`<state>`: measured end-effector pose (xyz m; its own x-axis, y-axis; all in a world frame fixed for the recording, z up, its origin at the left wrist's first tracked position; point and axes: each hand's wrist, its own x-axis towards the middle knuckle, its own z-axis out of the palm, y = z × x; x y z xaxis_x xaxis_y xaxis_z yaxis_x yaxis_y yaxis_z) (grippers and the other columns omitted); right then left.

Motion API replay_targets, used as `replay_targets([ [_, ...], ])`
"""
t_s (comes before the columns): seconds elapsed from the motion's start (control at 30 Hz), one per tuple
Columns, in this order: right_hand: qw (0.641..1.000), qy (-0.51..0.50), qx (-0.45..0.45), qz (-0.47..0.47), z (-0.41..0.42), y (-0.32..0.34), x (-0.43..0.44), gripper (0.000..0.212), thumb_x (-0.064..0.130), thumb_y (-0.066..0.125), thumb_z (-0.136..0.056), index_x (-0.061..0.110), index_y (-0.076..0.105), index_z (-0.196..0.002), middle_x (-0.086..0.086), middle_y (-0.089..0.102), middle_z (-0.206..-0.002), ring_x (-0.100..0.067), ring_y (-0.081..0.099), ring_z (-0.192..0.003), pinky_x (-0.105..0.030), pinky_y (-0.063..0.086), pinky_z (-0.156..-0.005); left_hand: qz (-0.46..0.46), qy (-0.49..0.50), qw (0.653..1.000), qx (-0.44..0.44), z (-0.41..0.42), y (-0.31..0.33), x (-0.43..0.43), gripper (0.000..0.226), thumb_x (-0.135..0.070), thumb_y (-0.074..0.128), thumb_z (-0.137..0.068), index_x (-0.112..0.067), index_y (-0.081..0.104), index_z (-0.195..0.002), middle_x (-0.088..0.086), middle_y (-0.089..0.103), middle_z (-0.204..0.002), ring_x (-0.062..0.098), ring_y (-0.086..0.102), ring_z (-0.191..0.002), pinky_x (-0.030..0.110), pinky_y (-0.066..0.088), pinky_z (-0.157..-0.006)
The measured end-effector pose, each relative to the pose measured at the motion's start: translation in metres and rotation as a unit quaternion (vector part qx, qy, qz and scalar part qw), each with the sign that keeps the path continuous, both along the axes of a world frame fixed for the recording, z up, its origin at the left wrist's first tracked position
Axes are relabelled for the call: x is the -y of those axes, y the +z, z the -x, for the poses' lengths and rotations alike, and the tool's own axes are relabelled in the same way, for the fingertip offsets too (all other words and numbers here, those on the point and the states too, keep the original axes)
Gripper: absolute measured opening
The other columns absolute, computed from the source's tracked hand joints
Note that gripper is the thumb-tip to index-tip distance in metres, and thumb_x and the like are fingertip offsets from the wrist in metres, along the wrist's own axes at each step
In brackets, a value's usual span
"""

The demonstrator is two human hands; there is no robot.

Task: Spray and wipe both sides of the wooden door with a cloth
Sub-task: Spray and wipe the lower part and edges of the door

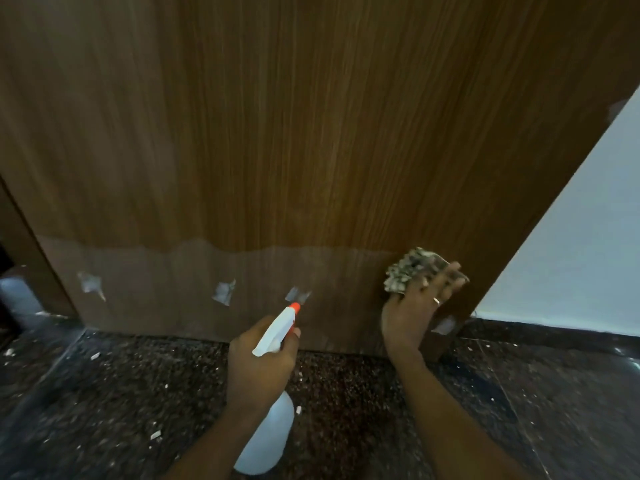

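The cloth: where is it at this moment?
In the head view, the cloth is bunched in the right hand, pressed against the lower right of the wooden door, near its edge, right of the spray bottle.

Clearance at the foot of the door: open in the centre, occupied at the right edge.

The wooden door (311, 133) stands as an unbroken barrier ahead; its lower band carries torn tape scraps (223, 292) (flat, no hindrance). The right hand (415, 306) presses a cloth (410, 270) near the door's free edge, beside the pale wall (571, 254). The left hand (259, 362) and spray bottle (270, 427) fill the space before the middle. The speckled floor (104, 393) to the left lies open, strewn with small debris.
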<state>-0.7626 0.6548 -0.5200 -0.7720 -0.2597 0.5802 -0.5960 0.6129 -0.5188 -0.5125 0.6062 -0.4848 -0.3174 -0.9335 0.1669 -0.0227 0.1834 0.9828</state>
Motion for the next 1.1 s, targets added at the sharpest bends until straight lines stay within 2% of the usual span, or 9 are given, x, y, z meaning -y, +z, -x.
replay_targets([
  [0.1, 0.981, 0.099, -0.139, -0.089, -0.029, -0.001, 0.025, 0.074, 0.016, 0.038, -0.086, 0.02, 0.019, -0.157, -0.02, -0.01, -0.164, -0.051, -0.015, -0.146, -0.064, -0.001, -0.118, 0.004, 0.012, 1.0, 0.008, -0.01, -0.003, 0.012, 0.031, -0.016, 0.073, -0.08, -0.046, 0.067, -0.084, -0.004, 0.07, -0.066, 0.01, 0.062, -0.054, 0.023, 0.049, -0.054],
  [0.2, 0.961, 0.136, -0.189, -0.151, -0.036, -0.043, 0.021, 0.09, 0.019, 0.059, -0.087, 0.03, 0.006, -0.159, -0.014, -0.014, -0.165, -0.049, -0.013, -0.148, -0.063, 0.008, -0.119, 0.007, 0.022, 1.0, 0.005, -0.017, -0.005, 0.021, 0.033, -0.015, 0.072, -0.081, -0.048, 0.066, -0.081, -0.001, 0.069, -0.063, 0.012, 0.06, -0.051, 0.025, 0.049, -0.053],
  [0.3, 0.978, 0.074, -0.112, -0.157, -0.032, -0.06, 0.0, 0.11, 0.012, 0.073, -0.079, 0.03, -0.002, -0.158, -0.014, -0.019, -0.164, -0.049, -0.009, -0.148, -0.062, 0.017, -0.118, -0.002, 0.035, 0.999, -0.006, -0.026, 0.0, 0.026, 0.032, -0.016, 0.073, -0.081, -0.047, 0.066, -0.084, -0.009, 0.071, -0.068, 0.01, 0.065, -0.057, 0.025, 0.053, -0.056],
  [0.43, 1.0, 0.015, 0.006, -0.006, -0.045, -0.013, 0.027, 0.089, 0.002, 0.059, -0.087, 0.014, 0.008, -0.159, -0.02, -0.018, -0.163, -0.051, -0.014, -0.147, -0.068, 0.021, -0.114, -0.019, 0.047, 0.999, -0.014, -0.037, 0.001, 0.033, 0.028, -0.014, 0.074, -0.08, -0.041, 0.067, -0.085, -0.015, 0.07, -0.07, 0.008, 0.065, -0.057, 0.018, 0.051, -0.051],
  [0.6, 0.972, 0.109, -0.184, -0.099, -0.081, 0.01, 0.075, 0.093, 0.021, 0.069, -0.082, 0.023, 0.015, -0.158, -0.022, -0.007, -0.164, -0.053, -0.012, -0.146, -0.065, -0.002, -0.118, 0.01, 0.069, 0.998, 0.004, -0.053, 0.002, 0.044, 0.034, -0.014, 0.074, -0.079, -0.046, 0.063, -0.081, -0.01, 0.068, -0.064, 0.007, 0.065, -0.063, 0.016, 0.049, -0.054],
  [0.7, 0.936, 0.155, -0.256, -0.183, -0.087, -0.029, 0.076, 0.096, 0.032, 0.07, -0.086, 0.032, 0.007, -0.158, -0.015, -0.011, -0.165, -0.048, -0.006, -0.149, -0.066, 0.01, -0.118, 0.011, 0.073, 0.997, 0.009, -0.063, 0.004, 0.048, 0.029, -0.014, 0.074, -0.08, -0.042, 0.065, -0.083, -0.009, 0.068, -0.065, 0.007, 0.065, -0.061, 0.014, 0.05, -0.052],
  [0.87, 0.973, 0.077, -0.147, -0.162, -0.082, -0.044, 0.055, 0.111, 0.018, 0.078, -0.075, 0.027, 0.005, -0.158, -0.016, -0.017, -0.164, -0.049, -0.006, -0.149, -0.064, 0.021, -0.116, -0.006, 0.08, 0.997, -0.012, -0.09, 0.013, 0.053, 0.028, -0.017, 0.074, -0.08, -0.044, 0.065, -0.083, -0.027, 0.068, -0.067, 0.0, 0.065, -0.061, 0.019, 0.051, -0.054],
  [0.97, 0.992, 0.037, -0.072, -0.098, -0.11, -0.004, 0.088, 0.106, 0.02, 0.078, -0.075, 0.017, 0.012, -0.158, -0.028, -0.007, -0.162, -0.057, -0.005, -0.145, -0.067, 0.016, -0.116, -0.002, 0.1, 0.995, -0.016, -0.109, 0.015, 0.06, 0.035, -0.017, 0.073, -0.081, -0.05, 0.064, -0.074, -0.006, 0.07, -0.066, 0.012, 0.063, -0.054, 0.024, 0.05, -0.049],
  [1.1, 0.933, 0.167, -0.271, -0.167, -0.14, 0.008, 0.131, 0.085, 0.015, 0.06, -0.086, 0.028, 0.018, -0.158, -0.019, -0.001, -0.165, -0.051, -0.006, -0.148, -0.067, 0.004, -0.117, -0.017, 0.116, 0.993, -0.006, -0.13, 0.014, 0.071, 0.034, -0.019, 0.072, -0.082, -0.051, 0.062, -0.08, -0.012, 0.069, -0.065, 0.014, 0.064, -0.055, 0.031, 0.052, -0.05],
])
